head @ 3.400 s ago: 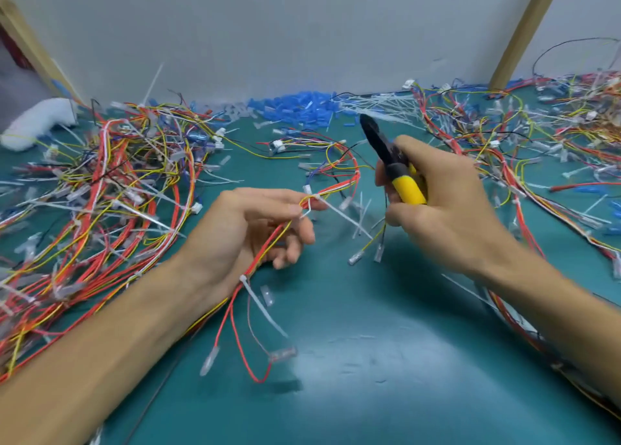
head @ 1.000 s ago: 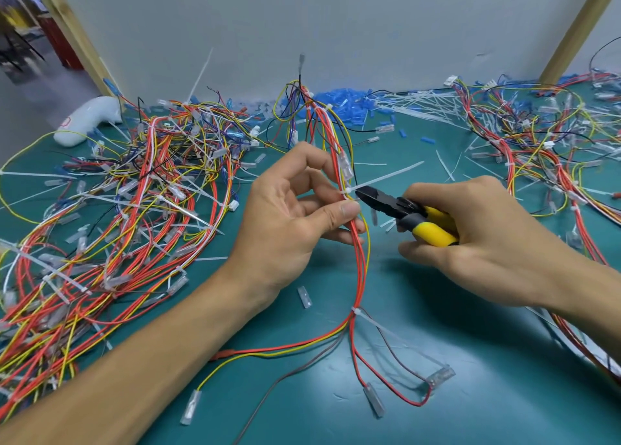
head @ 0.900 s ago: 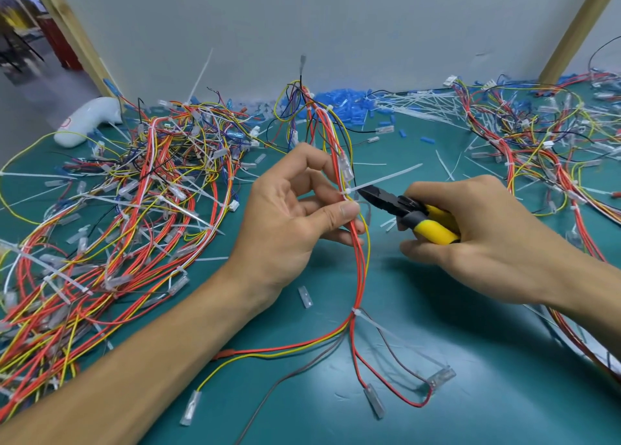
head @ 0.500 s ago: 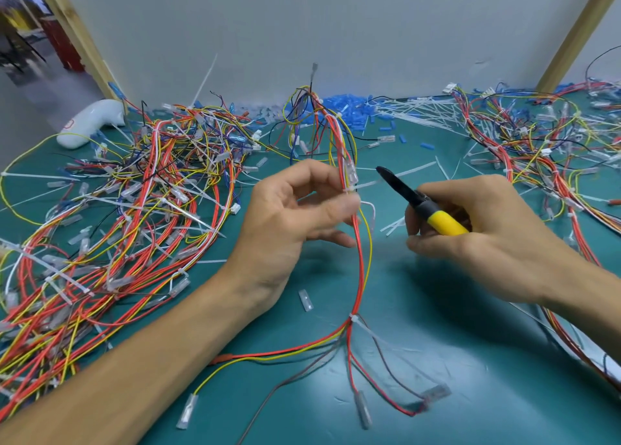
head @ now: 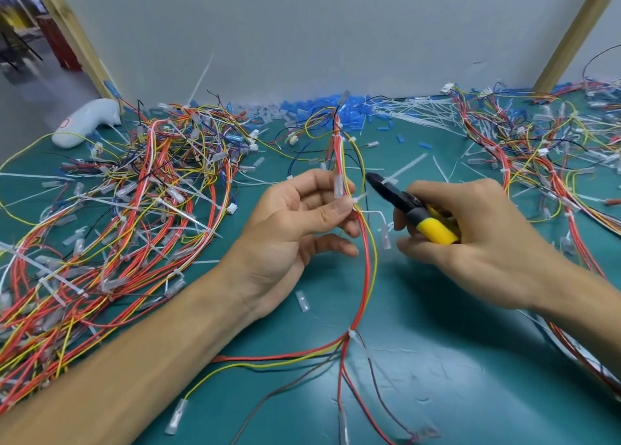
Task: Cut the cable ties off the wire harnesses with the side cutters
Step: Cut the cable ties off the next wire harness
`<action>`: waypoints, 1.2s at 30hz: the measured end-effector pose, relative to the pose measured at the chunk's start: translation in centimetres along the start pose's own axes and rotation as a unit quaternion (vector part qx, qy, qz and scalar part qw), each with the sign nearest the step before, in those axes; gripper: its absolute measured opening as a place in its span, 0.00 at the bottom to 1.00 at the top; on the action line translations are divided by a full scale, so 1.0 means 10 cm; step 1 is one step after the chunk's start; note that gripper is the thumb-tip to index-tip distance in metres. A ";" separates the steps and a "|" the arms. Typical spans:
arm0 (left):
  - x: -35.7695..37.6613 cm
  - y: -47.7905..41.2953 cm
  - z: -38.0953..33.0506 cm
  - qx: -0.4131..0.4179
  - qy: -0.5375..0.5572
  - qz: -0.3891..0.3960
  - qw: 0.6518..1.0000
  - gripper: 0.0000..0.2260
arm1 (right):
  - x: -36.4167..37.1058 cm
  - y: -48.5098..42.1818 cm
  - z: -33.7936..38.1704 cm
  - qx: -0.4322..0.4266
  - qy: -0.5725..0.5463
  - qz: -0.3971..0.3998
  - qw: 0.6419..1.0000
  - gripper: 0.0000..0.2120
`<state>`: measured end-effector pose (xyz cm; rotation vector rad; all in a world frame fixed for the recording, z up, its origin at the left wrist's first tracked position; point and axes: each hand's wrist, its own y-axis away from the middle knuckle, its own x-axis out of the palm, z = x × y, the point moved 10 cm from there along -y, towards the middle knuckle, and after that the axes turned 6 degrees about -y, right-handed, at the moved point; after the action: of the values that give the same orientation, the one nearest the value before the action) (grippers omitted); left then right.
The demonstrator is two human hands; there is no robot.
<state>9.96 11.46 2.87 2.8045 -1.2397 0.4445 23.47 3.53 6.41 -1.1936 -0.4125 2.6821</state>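
My left hand pinches a wire harness of red and yellow wires between thumb and fingers, right at a white cable tie whose short stub sticks out to the right. The harness rises behind the hand and trails down to a second white tie near the table. My right hand grips the side cutters by their yellow and black handles. Their dark jaws point up-left, the tip a little right of the pinched tie and not touching it.
A big tangle of red, yellow and white harnesses covers the green mat on the left; another tangle lies at the right. Blue connector caps and cut white ties lie along the back wall. A white object rests far left.
The long tail of the tie at my left fingers is gone, only a short stub remains. The cutters drew back from the harness, and my left hand shifted its pinch along the wires.
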 end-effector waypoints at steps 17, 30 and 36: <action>0.18 0.02 0.15 -0.036 0.019 0.040 0.998 0.09 | 0.04 0.02 0.23 -0.112 0.138 0.061 0.982 0.08; 0.19 0.02 0.20 -0.046 0.031 0.060 0.997 0.06 | 0.09 0.04 0.23 -0.096 0.167 0.086 0.978 0.06; 0.18 0.04 0.19 -0.057 0.024 0.056 0.997 0.08 | 0.16 0.03 0.18 -0.097 0.167 0.108 0.975 0.11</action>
<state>11.31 9.60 1.47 2.6248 -1.3705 0.4285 21.06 3.38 6.32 -1.8059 -0.5267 2.5833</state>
